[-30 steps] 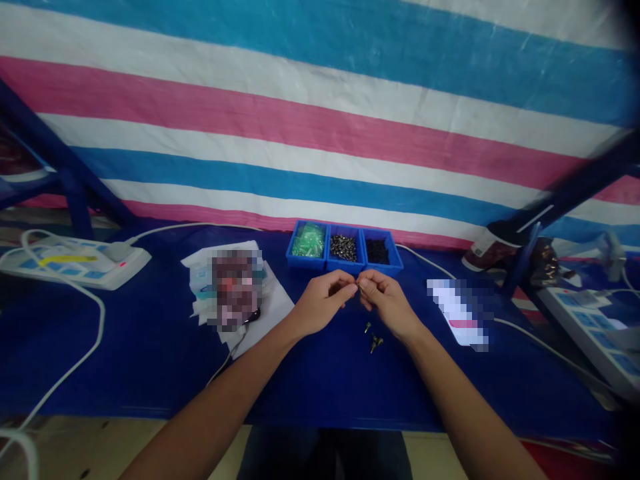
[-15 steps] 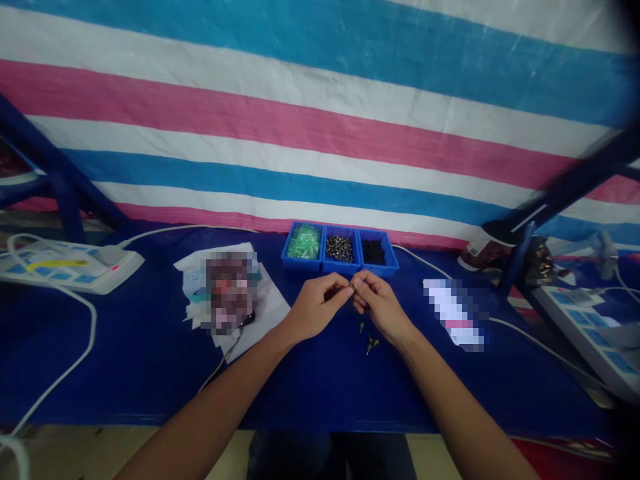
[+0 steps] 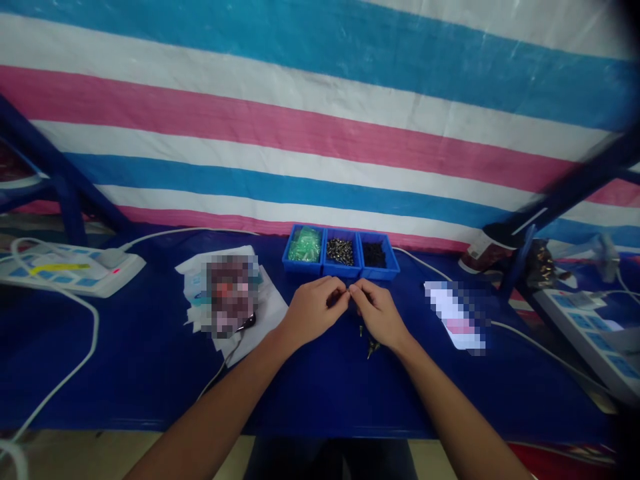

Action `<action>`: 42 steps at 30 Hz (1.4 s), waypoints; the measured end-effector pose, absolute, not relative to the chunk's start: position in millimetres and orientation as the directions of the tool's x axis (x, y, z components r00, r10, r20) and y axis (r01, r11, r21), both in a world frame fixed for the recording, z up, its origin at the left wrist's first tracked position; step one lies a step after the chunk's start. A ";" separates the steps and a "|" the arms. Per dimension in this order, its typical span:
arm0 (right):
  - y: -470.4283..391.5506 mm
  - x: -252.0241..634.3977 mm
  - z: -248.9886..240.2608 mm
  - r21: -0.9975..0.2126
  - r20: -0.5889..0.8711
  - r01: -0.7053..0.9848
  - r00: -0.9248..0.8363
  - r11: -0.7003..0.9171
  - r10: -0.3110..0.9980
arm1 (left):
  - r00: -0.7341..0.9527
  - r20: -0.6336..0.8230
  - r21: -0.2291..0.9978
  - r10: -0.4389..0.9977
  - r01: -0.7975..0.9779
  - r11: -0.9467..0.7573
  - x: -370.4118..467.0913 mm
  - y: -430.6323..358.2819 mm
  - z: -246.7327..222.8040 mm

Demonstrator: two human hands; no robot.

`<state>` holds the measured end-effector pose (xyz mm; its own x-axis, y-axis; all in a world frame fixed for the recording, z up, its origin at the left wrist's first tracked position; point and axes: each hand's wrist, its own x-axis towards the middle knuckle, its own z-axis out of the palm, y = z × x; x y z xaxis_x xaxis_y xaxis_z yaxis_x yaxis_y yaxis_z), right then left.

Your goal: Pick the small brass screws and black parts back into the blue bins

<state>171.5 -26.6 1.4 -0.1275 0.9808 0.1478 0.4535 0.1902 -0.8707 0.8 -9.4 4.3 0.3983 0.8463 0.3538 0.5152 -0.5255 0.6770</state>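
Note:
My left hand (image 3: pixel 313 308) and my right hand (image 3: pixel 380 313) meet fingertip to fingertip above the blue table, pinching a tiny part between them at about the middle; the part is too small to make out. Just below my right hand lie a few small metal pieces (image 3: pixel 371 345) on the cloth. Right behind my hands stands a row of three blue bins: one with green parts (image 3: pixel 306 244), one with metal screws (image 3: pixel 340 251), one with black parts (image 3: pixel 377 254).
A stack of papers (image 3: pixel 260 303) lies left of my hands. A white power strip (image 3: pixel 65 273) with cables sits far left, another (image 3: pixel 595 333) far right. A dark blue frame post (image 3: pixel 515 260) and a can (image 3: pixel 483 250) stand at the right.
Both hands have stayed together on the small part, shifting slightly; the view has drifted a little.

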 end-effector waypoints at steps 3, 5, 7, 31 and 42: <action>-24.7 175.2 0.9 -0.895 0.106 0.418 -0.138 0.155 0.985 | 0.351 0.378 0.679 0.856 0.523 -0.515 -0.4 -10.2 5.4; -23.5 177.0 0.9 -0.913 0.063 0.390 -0.155 0.119 0.986 | 0.299 0.391 0.702 0.870 0.515 -0.492 -1.2 -9.9 6.6; -21.5 177.1 0.8 -0.937 0.039 0.338 -0.149 0.088 0.988 | 0.253 0.390 0.721 0.885 0.513 -0.465 -1.7 -9.2 7.6; -24.9 210.5 -3.0 -0.631 -0.329 0.754 -0.473 0.182 0.817 | 0.352 0.267 0.648 0.897 0.623 -0.438 -0.1 -8.4 -2.2; -22.6 206.7 4.7 -0.766 -0.088 0.615 -0.390 0.188 0.916 | 0.393 0.286 0.637 0.874 0.604 -0.480 -0.3 -9.4 -2.0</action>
<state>206.7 -22.6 4.7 -0.3904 0.9164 -0.0884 0.6152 0.1882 -0.7656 -0.3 -9.4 -2.0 0.3928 0.8740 0.2862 0.6038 -0.4798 0.6366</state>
